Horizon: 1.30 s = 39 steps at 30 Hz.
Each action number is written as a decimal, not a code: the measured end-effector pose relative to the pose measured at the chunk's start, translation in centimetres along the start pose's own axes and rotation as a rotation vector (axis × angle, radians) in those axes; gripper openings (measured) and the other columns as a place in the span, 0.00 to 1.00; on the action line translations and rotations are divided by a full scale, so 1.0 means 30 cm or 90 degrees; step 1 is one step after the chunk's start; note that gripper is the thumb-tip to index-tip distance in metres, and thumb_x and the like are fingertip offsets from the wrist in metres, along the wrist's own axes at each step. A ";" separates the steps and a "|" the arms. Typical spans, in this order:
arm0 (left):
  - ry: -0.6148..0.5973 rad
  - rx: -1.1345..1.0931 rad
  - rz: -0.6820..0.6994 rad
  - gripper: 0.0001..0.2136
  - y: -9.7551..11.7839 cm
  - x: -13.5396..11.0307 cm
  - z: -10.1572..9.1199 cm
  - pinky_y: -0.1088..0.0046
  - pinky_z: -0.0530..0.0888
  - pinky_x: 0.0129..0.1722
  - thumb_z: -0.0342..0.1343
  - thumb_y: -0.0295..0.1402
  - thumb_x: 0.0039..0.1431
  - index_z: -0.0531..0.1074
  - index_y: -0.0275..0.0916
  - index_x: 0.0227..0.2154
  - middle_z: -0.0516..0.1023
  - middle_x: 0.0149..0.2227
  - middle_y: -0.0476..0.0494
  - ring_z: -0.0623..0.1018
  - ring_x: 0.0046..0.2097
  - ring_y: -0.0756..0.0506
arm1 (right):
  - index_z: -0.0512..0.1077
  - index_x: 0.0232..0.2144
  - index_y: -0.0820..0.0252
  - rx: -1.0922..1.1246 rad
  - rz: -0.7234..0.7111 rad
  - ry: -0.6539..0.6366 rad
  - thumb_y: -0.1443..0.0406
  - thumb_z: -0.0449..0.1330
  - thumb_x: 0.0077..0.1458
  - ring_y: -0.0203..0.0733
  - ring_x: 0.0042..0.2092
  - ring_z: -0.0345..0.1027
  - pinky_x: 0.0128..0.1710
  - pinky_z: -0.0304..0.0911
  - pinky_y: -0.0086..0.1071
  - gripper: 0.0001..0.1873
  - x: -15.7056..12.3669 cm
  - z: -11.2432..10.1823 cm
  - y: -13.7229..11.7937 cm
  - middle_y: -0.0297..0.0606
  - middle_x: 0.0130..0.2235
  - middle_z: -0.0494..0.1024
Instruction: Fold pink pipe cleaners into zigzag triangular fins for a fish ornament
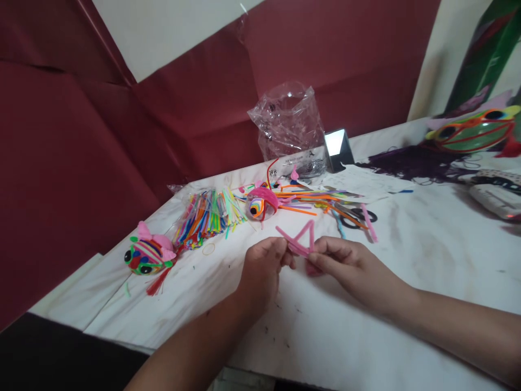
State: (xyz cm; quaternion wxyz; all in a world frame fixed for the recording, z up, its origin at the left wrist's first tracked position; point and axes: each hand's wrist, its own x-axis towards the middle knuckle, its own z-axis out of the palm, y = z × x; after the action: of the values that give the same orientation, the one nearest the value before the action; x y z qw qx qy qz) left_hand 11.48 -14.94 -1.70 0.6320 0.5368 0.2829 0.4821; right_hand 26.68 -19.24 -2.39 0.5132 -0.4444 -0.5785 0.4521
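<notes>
A pink pipe cleaner [312, 234], bent into a triangle-like shape with a loose end pointing up left, is held between both hands above the table. My left hand [264, 266] pinches its left side, fingers closed. My right hand [345, 262] pinches the lower right corner between thumb and fingers. Beneath the fingers a darker pink piece [312, 269] is partly hidden, and I cannot make out what it is. Just beyond the hands lies a clear ball craft [262, 203] with pink pipe cleaner wrapping and a ringed, colourful eye.
A finished fish-like craft [148, 252] sits at left, beside bundled pipe cleaners [207, 217]. Black-handled scissors [358, 216] lie among loose stems. Behind stand a clear plastic bag [288, 125] and a lit phone [338, 149]. Another craft [476, 130] is at right, near purple threads [402, 163].
</notes>
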 end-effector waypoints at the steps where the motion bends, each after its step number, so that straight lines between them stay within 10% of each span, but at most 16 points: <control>1: 0.008 -0.012 0.006 0.11 -0.002 0.002 -0.001 0.73 0.62 0.27 0.54 0.37 0.52 0.70 0.34 0.21 0.67 0.20 0.49 0.65 0.24 0.52 | 0.68 0.21 0.60 0.015 0.009 0.007 0.57 0.57 0.50 0.33 0.27 0.60 0.28 0.58 0.27 0.14 0.003 -0.001 0.001 0.32 0.23 0.69; 39: 0.036 0.106 -0.050 0.09 -0.015 0.010 -0.005 0.76 0.63 0.25 0.58 0.35 0.47 0.69 0.35 0.20 0.67 0.16 0.53 0.66 0.21 0.54 | 0.66 0.22 0.59 -0.056 -0.037 -0.007 0.58 0.54 0.54 0.34 0.28 0.61 0.29 0.55 0.27 0.13 -0.008 0.013 0.031 0.31 0.24 0.68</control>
State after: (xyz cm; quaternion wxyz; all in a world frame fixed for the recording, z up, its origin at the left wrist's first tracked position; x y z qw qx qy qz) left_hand 11.62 -14.60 -2.13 0.5954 0.5621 0.3606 0.4467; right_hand 26.37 -19.32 -3.36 0.5025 -0.4471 -0.6136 0.4136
